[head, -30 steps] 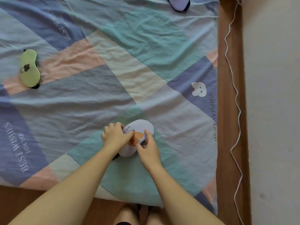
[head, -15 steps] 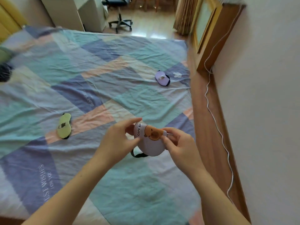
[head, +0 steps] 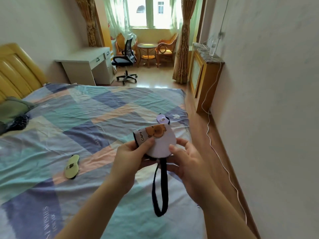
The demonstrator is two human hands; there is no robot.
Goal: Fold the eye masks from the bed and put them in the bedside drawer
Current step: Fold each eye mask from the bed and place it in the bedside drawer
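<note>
both hands, left hand [head: 131,157] and right hand [head: 188,161], grip one folded white eye mask [head: 158,140]; strap [head: 159,190] dangling. green mask [head: 71,167] and purple mask [head: 162,119] remain on bed [head: 86,118]; drawer not visible.

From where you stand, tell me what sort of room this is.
A bedroom, most likely in a home: a bed with a patchwork sheet, a yellow headboard, and a white desk with an office chair by the curtained window.

white desk [head: 89,62], office chair [head: 125,57], curtains [head: 183,40]

Two bare forearms reach forward; the left hand [head: 131,156] and right hand [head: 187,160] pinch a folded white cartoon-printed eye mask [head: 158,139] between them.
</note>
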